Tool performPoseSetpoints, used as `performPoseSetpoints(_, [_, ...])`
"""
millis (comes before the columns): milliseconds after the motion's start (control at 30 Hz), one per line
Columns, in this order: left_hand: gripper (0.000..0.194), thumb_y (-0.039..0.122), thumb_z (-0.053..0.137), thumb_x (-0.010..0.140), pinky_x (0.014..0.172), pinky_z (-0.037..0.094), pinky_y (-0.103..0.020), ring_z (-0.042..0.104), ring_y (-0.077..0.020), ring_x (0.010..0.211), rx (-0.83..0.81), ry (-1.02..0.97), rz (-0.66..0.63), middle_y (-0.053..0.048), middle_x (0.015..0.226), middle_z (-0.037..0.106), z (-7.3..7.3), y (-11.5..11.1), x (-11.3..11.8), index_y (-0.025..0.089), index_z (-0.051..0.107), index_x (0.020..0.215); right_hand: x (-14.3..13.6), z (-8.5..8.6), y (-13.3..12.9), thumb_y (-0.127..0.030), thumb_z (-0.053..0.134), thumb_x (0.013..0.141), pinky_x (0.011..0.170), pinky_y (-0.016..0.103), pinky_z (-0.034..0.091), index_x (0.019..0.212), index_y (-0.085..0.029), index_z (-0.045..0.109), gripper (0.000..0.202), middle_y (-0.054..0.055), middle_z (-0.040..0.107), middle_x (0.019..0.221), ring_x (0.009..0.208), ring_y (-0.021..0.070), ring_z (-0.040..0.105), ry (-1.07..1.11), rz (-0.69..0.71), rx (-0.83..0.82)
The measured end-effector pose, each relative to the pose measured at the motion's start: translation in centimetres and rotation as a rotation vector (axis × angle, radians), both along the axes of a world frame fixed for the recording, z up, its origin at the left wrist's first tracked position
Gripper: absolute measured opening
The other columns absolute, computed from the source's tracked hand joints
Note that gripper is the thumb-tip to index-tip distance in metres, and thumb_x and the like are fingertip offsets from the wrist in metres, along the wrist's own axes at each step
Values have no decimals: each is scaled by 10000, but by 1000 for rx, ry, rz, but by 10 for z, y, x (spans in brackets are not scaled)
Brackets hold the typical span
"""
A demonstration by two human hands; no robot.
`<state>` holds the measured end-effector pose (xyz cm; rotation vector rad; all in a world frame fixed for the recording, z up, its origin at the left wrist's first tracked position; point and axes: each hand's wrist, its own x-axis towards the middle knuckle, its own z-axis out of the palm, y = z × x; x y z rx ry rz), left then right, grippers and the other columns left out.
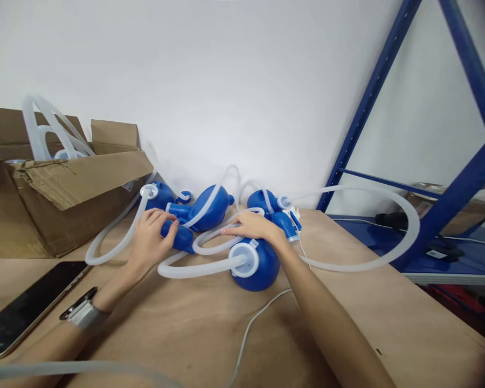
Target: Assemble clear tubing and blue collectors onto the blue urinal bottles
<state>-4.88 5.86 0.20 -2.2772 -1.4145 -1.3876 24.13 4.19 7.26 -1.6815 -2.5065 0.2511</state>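
My left hand has its curved fingers and thumb around the near end of a small blue plastic bottle. Over a coil of white flexible hose, my right hand lies palm down with its fingers stretched out, holding nothing visible. Just below that hand is a round blue container with a white cap, from which a hose runs left. Behind the hands lie a larger blue bottle, another blue container and a blue piece at the right.
An open cardboard box with white hoses stands at the left. Nearby is a dark-screened phone or tablet. A large hose loop reaches toward the blue metal rack. A thin white cable crosses the wooden table.
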Motion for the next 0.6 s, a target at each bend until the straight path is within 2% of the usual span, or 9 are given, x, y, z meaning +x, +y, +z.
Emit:
performPoseSetpoints(67, [348, 447, 470, 982, 1093, 435, -500, 631, -290, 1135, 35, 4, -43, -94, 1038, 743, 21, -12, 9, 189, 696, 924, -3, 0, -2, -778, 487, 928, 587, 291, 356, 669, -174, 625, 672, 37, 639, 665, 625, 169, 575, -28, -61, 4])
performPoseSetpoints(167, [413, 561, 516, 943, 853, 540, -362, 674, -237, 920, -223, -76, -204, -70, 959, 747, 54, -27, 20, 194, 701, 914, -6, 2, -4, -753, 493, 936, 687, 318, 428, 749, -169, 671, 638, 104, 719, 825, 774, 244, 663, -95, -188, 26])
performPoseSetpoints(233, [472, 634, 523, 929, 817, 557, -322, 694, -226, 917, -410, -142, -378, -53, 960, 750, 75, -39, 26, 199, 708, 932, -8, 2, -4, -743, 490, 937, 769, 360, 475, 836, -159, 713, 633, 150, 749, 947, 887, 304, 696, -107, -259, 20])
performPoseSetpoints(300, [485, 647, 512, 943, 837, 577, -313, 707, -224, 952, -512, -72, -548, -48, 992, 752, 92, -56, 32, 212, 719, 1002, -11, 2, -4, -735, 485, 939, 844, 411, 496, 940, -146, 742, 643, 185, 750, 1063, 994, 351, 699, -104, -306, 18])
performPoseSetpoints(367, [413, 598, 515, 972, 828, 575, -293, 708, -204, 980, -427, 145, -584, -28, 1089, 747, 100, -73, 40, 265, 730, 1087, -13, 1, -2, -719, 472, 951, 917, 460, 492, 1050, -136, 752, 654, 204, 732, 1166, 1095, 384, 681, -100, -329, 21])
performPoseSetpoints(433, [383, 495, 643, 933, 892, 575, -319, 700, -225, 1084, -211, 472, -569, -35, 1305, 690, 97, -85, 51, 322, 674, 1273, -14, 0, -1, -710, 465, 958, 978, 496, 473, 1135, -128, 747, 671, 218, 711, 1234, 1175, 405, 653, -96, -344, 19])
performPoseSetpoints(500, [589, 296, 722, 869, 944, 570, -379, 650, -290, 1229, 45, 770, -481, -91, 1465, 593, 86, -89, 61, 305, 560, 1435, -15, 1, -1, -713, 461, 958, 1016, 513, 455, 1182, -123, 742, 690, 228, 698, 1263, 1225, 416, 630, -93, -352, 15])
performPoseSetpoints(567, [696, 88, 636, 850, 944, 564, -397, 649, -291, 1235, 258, 920, -356, -128, 1417, 630, 72, -85, 66, 238, 470, 1509, -15, 1, -1, -728, 457, 954, 1030, 511, 450, 1207, -130, 740, 709, 228, 696, 1273, 1250, 420, 618, -87, -354, 12])
performPoseSetpoints(600, [700, 37, 576, 854, 938, 561, -389, 665, -273, 1206, 338, 966, -337, -127, 1375, 660, 67, -81, 67, 210, 449, 1521, -15, 1, -1, -738, 453, 952, 1030, 507, 451, 1216, -137, 740, 717, 225, 696, 1275, 1253, 418, 617, -83, -352, 12])
